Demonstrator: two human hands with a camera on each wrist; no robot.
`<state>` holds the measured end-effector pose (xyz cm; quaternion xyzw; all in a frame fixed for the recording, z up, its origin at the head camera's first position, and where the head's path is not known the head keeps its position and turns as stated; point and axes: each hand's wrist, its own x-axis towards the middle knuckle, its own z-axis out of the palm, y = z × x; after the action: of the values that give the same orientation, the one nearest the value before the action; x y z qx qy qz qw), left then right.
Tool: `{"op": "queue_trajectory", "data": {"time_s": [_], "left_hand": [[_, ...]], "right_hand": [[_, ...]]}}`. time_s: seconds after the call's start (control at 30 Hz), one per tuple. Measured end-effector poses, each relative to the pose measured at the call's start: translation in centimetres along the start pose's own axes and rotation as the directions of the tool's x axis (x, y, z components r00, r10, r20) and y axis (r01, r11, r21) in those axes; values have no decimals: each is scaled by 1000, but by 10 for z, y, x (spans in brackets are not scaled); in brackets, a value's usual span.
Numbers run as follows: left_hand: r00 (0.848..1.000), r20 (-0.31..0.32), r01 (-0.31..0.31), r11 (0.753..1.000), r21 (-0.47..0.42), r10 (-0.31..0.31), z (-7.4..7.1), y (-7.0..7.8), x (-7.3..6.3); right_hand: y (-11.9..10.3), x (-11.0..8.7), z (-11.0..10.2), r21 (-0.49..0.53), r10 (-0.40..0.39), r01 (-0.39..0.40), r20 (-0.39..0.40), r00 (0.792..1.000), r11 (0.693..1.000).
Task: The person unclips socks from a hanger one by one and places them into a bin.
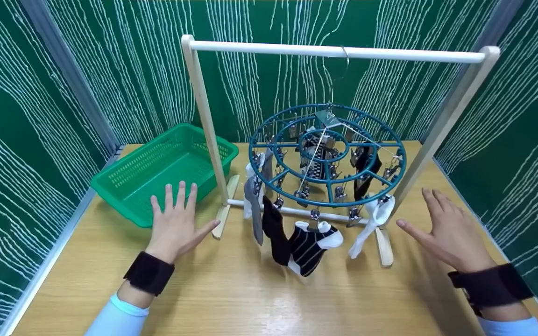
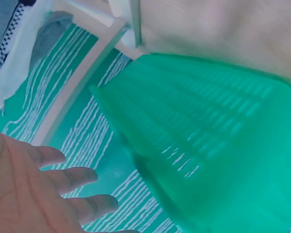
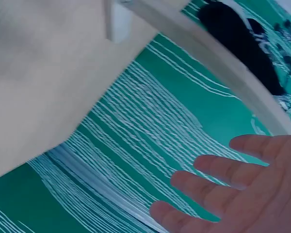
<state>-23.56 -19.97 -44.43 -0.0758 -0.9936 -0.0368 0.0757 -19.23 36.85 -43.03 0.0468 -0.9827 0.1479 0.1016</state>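
Note:
My left hand [image 1: 175, 226] is spread flat with nothing in it, over the near edge of a green plastic basket [image 1: 166, 172] in the head view. On the other side my right hand [image 1: 453, 233] is also spread and holds nothing, beside the rack's right post. Between them a round blue clip hanger [image 1: 329, 204] hangs from a white rail [image 1: 269, 48]. Clipped to it are a black striped sock [image 1: 308, 247], a black sock [image 1: 273, 231], a grey sock [image 1: 253, 210], a white sock [image 1: 374, 219] and a checkered sock [image 1: 316, 161] further in.
The rack's wooden left post [image 1: 206, 116] stands next to the basket, and its right post [image 1: 442, 130] rises near my right hand. Their wooden feet [image 1: 384, 247] rest on the wooden table [image 1: 269, 303]. Green walls [image 1: 147, 60] with white wavy lines enclose the table on three sides.

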Motion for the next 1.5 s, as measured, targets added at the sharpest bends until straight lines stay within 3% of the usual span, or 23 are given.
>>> {"op": "queue_trajectory", "data": {"time_s": [0.27,0.47,0.67,0.83,0.97,1.13,1.2,1.27,1.5], "left_hand": [[998,-47,-31,999,24,32,-12,6,-6],[997,-63,-53,998,-14,52,-20,12,-7],[994,-92,-65,997,-35,62,-25,18,-10],[985,-144,-104,994,-39,98,-29,24,-13],[957,-248,-170,983,-65,150,-32,30,-15],[893,-394,-275,957,-97,217,-33,37,-18],[871,-429,-310,945,-103,239,-34,40,-19],[857,-449,-335,935,-113,253,-34,44,-21],[827,-484,-386,915,-118,287,-38,60,-26]], "right_hand": [[-26,-17,-23,-8,-54,54,-92,994,999],[-52,-32,-38,15,-66,70,-180,981,997],[-80,-42,-45,42,-203,236,-378,903,971],[-102,-52,-50,52,-270,325,-443,855,944],[-115,-56,-50,53,-338,413,-485,806,909],[-132,-57,-43,72,-421,542,-548,723,837],[-141,-57,-40,92,-435,574,-559,706,814],[-149,-57,-37,108,-450,601,-563,693,792],[-170,-56,-25,147,-488,641,-528,695,754]]}}
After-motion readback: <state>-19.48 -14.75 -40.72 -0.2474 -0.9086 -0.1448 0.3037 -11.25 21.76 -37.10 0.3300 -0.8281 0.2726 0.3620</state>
